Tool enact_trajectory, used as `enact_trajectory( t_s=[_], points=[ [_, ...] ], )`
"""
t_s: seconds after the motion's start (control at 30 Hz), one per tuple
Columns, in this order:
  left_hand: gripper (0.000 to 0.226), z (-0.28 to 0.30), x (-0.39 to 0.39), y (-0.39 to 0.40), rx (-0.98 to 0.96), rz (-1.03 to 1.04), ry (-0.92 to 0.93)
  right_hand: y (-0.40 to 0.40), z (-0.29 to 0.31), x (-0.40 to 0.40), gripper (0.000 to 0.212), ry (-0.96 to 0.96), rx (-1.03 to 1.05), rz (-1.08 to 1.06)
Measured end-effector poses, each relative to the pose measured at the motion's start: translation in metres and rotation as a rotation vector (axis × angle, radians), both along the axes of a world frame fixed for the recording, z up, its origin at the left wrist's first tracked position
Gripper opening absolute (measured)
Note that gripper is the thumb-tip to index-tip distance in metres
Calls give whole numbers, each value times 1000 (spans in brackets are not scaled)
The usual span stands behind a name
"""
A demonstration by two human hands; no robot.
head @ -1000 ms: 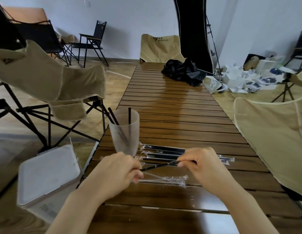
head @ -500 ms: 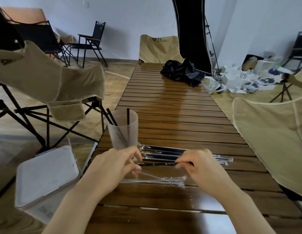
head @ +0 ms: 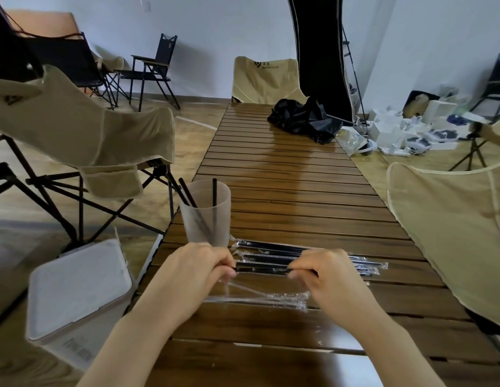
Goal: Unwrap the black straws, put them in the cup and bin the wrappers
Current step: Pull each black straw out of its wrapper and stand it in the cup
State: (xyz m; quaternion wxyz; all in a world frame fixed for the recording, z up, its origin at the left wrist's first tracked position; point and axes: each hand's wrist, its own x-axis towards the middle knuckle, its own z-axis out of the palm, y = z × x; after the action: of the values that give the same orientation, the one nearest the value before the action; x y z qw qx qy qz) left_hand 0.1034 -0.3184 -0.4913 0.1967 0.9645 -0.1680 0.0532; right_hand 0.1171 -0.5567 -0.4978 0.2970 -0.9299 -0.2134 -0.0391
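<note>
Both hands grip one thin black plastic straw (head: 261, 270) level above the brown slatted wooden table (head: 299, 191). The left hand (head: 193, 277) has its fingers and thumb curled round the straw's left end, knuckles up, the forearm coming in from the lower left. The right hand (head: 327, 277) pinches the straw further along to the right, fingers folded under, the forearm coming in from the lower right. Whether clear film covers the held straw cannot be told; its two ends are hidden inside the fists.

Just below the grip, crumpled clear plastic wrappers (head: 260, 297) lie on the slats, one strand rising toward the left hand. Just beyond the grip, a row of black straws in clear wrappers (head: 274, 251) lies flat, partly covered by the right hand's knuckles, with sealed tips showing to its right. Up and left of the left hand stands a frosted translucent plastic cup (head: 207, 216) holding unwrapped black straws (head: 214, 195); their count inside is hard to read through the frosted wall.

Left of the left forearm, off the table's edge and lower, sits a white lidded plastic bin (head: 75, 297), lid closed. Bare slats run on beyond the cup to a heap of black fabric (head: 304, 118) at the far end. Beige folding camp chairs (head: 84, 129) flank both long edges, the right one cut off by the frame.
</note>
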Motion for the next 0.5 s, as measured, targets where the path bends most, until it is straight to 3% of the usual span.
enact_trajectory(
  t_s=[0.17, 0.33, 0.5],
  points=[
    [10, 3, -3, 0, -70, -9, 55, 0, 0, -1, 22, 7, -9, 20],
    [18, -2, -6, -11, 94, -77, 94, 8, 4, -2, 20, 43, -114, 101],
    [17, -2, 1, -1, 48, 42, 167, -10, 10, 3, 18, 92, -133, 19]
  ],
)
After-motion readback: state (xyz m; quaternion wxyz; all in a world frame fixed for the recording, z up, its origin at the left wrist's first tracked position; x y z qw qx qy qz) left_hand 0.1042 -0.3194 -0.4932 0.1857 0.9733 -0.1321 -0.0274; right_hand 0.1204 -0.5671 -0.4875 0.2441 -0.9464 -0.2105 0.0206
